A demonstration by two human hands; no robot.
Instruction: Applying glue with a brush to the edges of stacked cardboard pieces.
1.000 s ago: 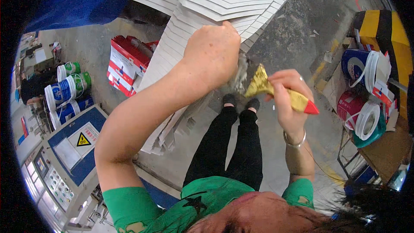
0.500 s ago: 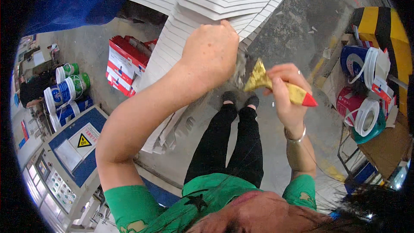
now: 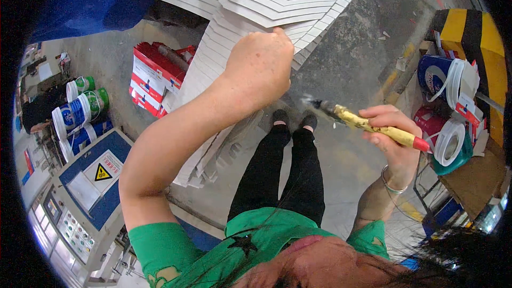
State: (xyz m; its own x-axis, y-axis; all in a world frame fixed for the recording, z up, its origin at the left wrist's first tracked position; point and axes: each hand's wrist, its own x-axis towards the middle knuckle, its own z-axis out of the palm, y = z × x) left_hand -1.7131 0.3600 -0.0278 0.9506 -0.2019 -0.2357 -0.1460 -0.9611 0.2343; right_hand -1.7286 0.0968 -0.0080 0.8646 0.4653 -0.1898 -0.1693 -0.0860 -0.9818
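Fanned white card sheets (image 3: 298, 0) overlap in a long layered stack running from the upper middle toward the lower left. My left hand (image 3: 261, 64) is closed at the right edge of the stack, gripping the sheets there; most of its fingertips are hidden beneath the hand. Off to the right, apart from the sheets, my right hand (image 3: 394, 130) holds a paintbrush (image 3: 373, 126). The brush has a yellow, smeared handle with a red end, and its dark bristles point left toward the stack.
Red-and-white cartons (image 3: 152, 77) stand left of the stack. A machine control panel (image 3: 74, 234) is at lower left, with several buckets (image 3: 74, 114) beyond it. More buckets (image 3: 448, 149) stand at right by a yellow-and-black striped block (image 3: 477, 48). A blue cover (image 3: 96, 5) hangs at upper left.
My right hand has moved right and down with the paintbrush, away from the sheets. The brush has turned from broadside to narrow edge. My left hand stays nearly in place.
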